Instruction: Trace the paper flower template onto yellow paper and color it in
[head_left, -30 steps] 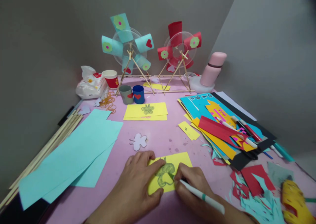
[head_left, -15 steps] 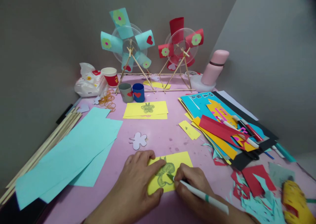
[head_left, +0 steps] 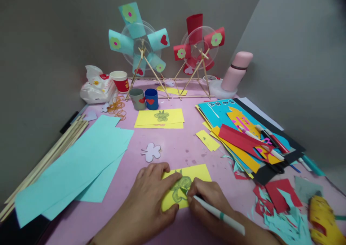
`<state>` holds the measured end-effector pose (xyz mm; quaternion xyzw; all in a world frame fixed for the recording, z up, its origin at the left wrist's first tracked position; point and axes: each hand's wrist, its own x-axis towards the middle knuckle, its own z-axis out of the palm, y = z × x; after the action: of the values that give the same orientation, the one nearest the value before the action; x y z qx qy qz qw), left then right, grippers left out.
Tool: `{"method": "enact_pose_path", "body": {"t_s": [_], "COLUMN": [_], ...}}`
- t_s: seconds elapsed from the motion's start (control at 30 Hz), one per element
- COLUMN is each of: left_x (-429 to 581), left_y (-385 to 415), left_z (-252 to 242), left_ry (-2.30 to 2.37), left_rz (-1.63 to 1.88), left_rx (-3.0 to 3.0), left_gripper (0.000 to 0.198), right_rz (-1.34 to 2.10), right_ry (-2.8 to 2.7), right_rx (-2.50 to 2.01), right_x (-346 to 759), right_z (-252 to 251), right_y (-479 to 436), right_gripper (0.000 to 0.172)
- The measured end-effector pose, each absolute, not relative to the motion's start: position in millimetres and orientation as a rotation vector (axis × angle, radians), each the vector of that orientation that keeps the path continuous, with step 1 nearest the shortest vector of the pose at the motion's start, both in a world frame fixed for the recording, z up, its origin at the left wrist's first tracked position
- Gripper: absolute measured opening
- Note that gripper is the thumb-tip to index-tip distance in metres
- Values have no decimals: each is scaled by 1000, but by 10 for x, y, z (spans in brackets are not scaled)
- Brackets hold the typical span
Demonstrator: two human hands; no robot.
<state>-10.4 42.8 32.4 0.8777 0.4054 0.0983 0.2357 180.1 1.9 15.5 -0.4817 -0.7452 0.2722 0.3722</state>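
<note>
My left hand [head_left: 150, 198] lies with its fingers stretched out, pressing the left side of a yellow paper [head_left: 202, 172] against the table. A green-lined butterfly shape [head_left: 184, 182] is drawn on this sheet. Closed round a white marker with a green band [head_left: 216, 212], my right hand [head_left: 208, 198] rests at the paper's right side. The green tip touches or nearly touches the butterfly's lower part. Just beyond the left hand is a pale clover-shaped cut-out [head_left: 152, 152]. Farther off lies another yellow paper [head_left: 144, 119] with a similar butterfly.
Light-blue sheets [head_left: 89, 158] and wooden sticks [head_left: 40, 173] lie at left. At right are a stack of coloured papers [head_left: 213, 111], paper scraps [head_left: 289, 219] and a pink bottle [head_left: 235, 72]. Two stick-framed wheels, one blue [head_left: 135, 25], one red [head_left: 194, 25], stand behind small cups [head_left: 151, 99].
My right hand and the marker have shifted slightly left and up over the butterfly drawing. The left hand stays on the paper. The whole view has moved a little.
</note>
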Motion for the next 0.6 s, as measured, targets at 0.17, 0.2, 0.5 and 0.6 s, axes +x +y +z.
{"method": "enact_pose_path", "body": {"t_s": [0.17,0.2,0.5,0.6], "left_x": [-96,-94,-93,-92], "left_y": [438,440,442,443], "left_z": [333,336,352,358], "left_ry": [1116,1117,1124,1125], "left_rz": [250,245,238,233], "left_rx": [2394,2392,2396,2400], "left_gripper": [57,57,55,54], "right_rz": [700,708,766,792], "right_ry": [-1929,-1933,-1932,-1922], "right_rx": [-1193,-1189,-1163,-1146], "right_x": [1801,1802,1814,1826], "right_z": [145,141,114,106], "right_y": [26,26,11,9], "right_gripper": [11,11,12,13]}}
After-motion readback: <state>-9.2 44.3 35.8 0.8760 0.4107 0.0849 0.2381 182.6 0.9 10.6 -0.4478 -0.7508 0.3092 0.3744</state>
